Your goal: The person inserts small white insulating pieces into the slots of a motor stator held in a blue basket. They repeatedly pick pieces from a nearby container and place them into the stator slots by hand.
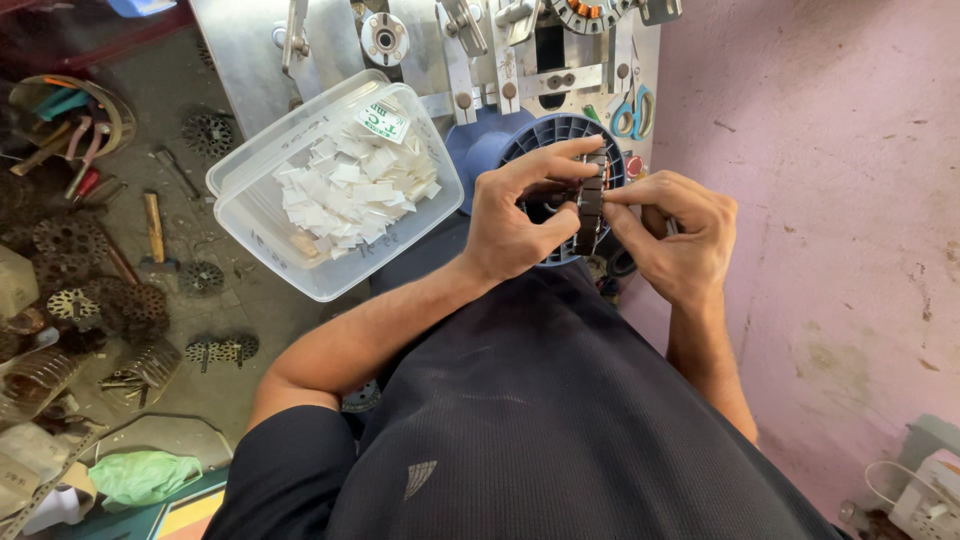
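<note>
Left of the fingers sits a clear plastic tub [262, 222] of white paper slips [352, 192]. Behind the fingers stands a blue spool [540, 135]. Between both sets of fingertips is a dark slotted metal core [590, 208]: the left hand [518, 218] and right hand [678, 232] pinch it closed from either side.

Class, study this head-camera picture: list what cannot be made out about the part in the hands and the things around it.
- Dark metal part: head view; the left hand and right hand cover most of it, so its full shape is hidden.
- Blue spool: its lower half is hidden behind both hands.
- Metal machine: cut off by the top edge.
- White paper slips in the plastic tub: too small to count.
</note>
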